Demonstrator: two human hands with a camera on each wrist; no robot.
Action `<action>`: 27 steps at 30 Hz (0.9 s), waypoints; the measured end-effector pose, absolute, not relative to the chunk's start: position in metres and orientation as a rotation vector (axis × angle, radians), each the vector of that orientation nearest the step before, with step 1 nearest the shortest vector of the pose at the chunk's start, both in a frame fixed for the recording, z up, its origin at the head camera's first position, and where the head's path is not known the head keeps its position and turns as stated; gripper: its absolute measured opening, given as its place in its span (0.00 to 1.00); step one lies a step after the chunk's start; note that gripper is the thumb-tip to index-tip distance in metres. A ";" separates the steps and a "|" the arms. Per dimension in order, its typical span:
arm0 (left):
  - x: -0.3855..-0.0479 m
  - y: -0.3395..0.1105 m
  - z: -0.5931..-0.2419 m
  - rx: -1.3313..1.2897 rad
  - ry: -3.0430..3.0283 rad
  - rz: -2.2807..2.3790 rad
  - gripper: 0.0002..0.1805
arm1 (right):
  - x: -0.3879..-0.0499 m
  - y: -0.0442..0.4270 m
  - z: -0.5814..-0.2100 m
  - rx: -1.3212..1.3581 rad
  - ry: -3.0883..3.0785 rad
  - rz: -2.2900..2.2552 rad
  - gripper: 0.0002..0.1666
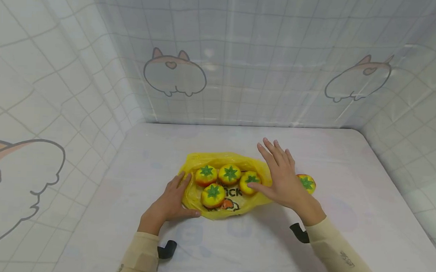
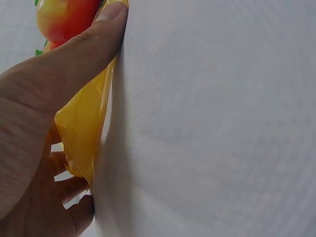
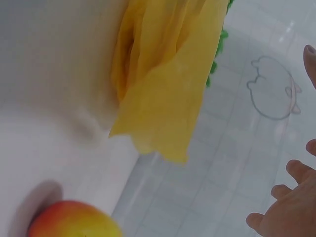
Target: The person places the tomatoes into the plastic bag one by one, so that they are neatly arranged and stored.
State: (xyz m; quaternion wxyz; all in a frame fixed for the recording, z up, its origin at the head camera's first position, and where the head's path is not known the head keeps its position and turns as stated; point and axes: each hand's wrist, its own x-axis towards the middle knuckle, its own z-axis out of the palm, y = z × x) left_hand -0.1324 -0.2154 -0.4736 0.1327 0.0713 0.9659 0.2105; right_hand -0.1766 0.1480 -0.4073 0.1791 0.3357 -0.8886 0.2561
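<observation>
A yellow plastic bag (image 1: 233, 210) with dark print lies on the table, its crumpled edges spread around several yellow-red fruits (image 1: 213, 196) with green star-shaped leaf tops. Whether they sit inside the bag or on top of it, I cannot tell. At the bag's left end, my left hand (image 1: 170, 200) touches its edge with spread fingers; in the left wrist view its thumb (image 2: 74, 66) lies along the yellow film. My right hand (image 1: 283, 180) hovers over the bag's right end, fingers spread, holding nothing. Just right of that hand is one more fruit (image 1: 307, 183), partly hidden by it.
The white-covered table (image 1: 130, 157) meets a grid-patterned curtain (image 1: 241, 84) at the back, and similar panels stand at both sides. Black curved pieces (image 1: 168, 249) stick out beside both wrists.
</observation>
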 end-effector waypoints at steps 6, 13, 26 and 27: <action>-0.132 -0.216 -0.472 0.197 2.802 0.610 0.72 | -0.181 0.158 -0.406 0.912 -2.475 0.753 0.63; -0.133 -0.216 -0.475 0.192 2.780 0.622 0.73 | -0.183 0.174 -0.399 0.853 -2.481 0.743 0.68; -0.135 -0.215 -0.477 0.199 2.793 0.605 0.73 | -0.185 0.214 -0.402 0.706 -2.558 0.750 0.69; -0.135 -0.215 -0.477 0.198 2.791 0.605 0.73 | -0.184 0.217 -0.403 0.693 -2.571 0.755 0.69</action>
